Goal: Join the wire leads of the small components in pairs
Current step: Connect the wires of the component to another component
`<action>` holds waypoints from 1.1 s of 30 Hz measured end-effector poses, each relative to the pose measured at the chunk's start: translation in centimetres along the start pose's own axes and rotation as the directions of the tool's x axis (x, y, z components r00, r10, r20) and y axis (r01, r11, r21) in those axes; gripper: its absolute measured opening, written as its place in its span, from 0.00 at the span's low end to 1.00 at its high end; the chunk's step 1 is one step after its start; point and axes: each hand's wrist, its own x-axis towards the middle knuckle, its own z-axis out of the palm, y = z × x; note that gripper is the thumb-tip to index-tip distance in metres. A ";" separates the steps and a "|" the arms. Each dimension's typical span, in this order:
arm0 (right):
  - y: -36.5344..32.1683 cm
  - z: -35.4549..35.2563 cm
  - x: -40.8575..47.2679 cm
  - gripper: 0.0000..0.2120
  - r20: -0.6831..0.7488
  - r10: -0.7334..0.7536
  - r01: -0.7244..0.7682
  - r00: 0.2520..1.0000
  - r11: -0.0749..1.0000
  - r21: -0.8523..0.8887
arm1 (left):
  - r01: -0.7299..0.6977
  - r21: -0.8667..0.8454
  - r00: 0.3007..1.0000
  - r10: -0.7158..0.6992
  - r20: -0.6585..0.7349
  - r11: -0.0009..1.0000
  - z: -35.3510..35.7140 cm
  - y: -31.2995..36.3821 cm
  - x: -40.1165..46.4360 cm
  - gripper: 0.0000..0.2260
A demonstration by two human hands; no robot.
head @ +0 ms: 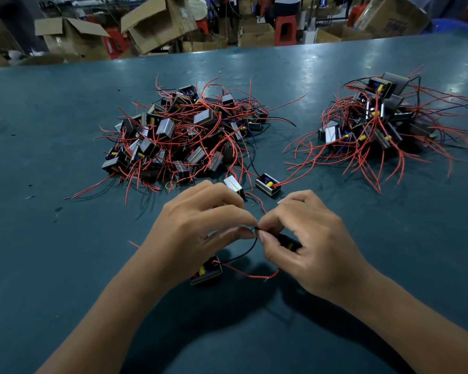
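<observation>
Seen low in the middle of the frame: left hand [200, 228] and right hand [311, 238] brought fingertip to fingertip, each pinching the end of a black wire [247, 248] between thumb and forefinger, other fingers curled loosely. Met at one small dark knot of wire ends (too fine to say whether twisted together or only touching). Looped down and left from that point, the black wire, to a small block-shaped part [206, 271] lying on the green table [52, 238] just under the left wrist. Trailed rightward from the same part, a red wire [250, 276], under the right palm. Half hidden behind the right fingers, a second part [289, 242]. Just above the hands, two more loose parts: a pale-topped one [233, 184] touching the left knuckles, and an open-faced one [268, 184] beside it. Heaped in the upper middle, a big tangled pile [184, 136] of such parts with red leads; well apart at upper right, a smaller pile [384, 122]. Along the top edge, cardboard boxes [157, 22] and red stools [284, 29].
</observation>
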 end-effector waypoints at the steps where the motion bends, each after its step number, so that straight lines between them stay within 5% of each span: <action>1: 0.0 0.0 0.0 0.08 -0.001 0.000 0.000 1.000 1.000 0.000 | -0.002 -0.001 1.000 0.002 0.009 1.000 -0.1 0.0 0.0 0.08; 11: 0.1 0.0 -0.1 0.08 0.024 -0.022 0.022 0.999 1.000 0.001 | -0.050 0.048 0.999 0.049 0.011 0.998 -0.2 0.1 -0.1 0.08; 16: 0.5 0.2 -0.1 0.06 0.024 -0.142 0.144 0.990 0.988 -0.063 | 0.140 -0.168 0.988 -0.127 0.089 0.976 -0.3 0.6 -0.1 0.05; 20: 0.7 0.3 0.1 0.07 0.015 -0.182 0.183 0.983 0.978 -0.101 | 0.393 -0.402 0.916 -0.313 0.251 0.827 -0.5 1.0 -0.2 0.05; 25: 0.5 0.3 0.0 0.07 0.022 -0.126 0.127 0.992 0.989 -0.073 | 0.636 -0.574 0.765 -0.520 0.380 0.516 0.0 1.4 -0.1 0.08; 29: 0.1 0.4 -0.1 0.07 0.042 0.043 -0.043 0.998 0.999 0.006 | 0.700 -0.583 0.689 -0.605 0.399 0.413 0.7 1.6 -0.1 0.10; 33: -0.1 0.6 -0.1 0.08 0.052 0.015 -0.013 0.999 0.998 -0.054 | 0.755 -0.590 0.601 -0.661 0.450 0.286 1.1 1.4 0.0 0.06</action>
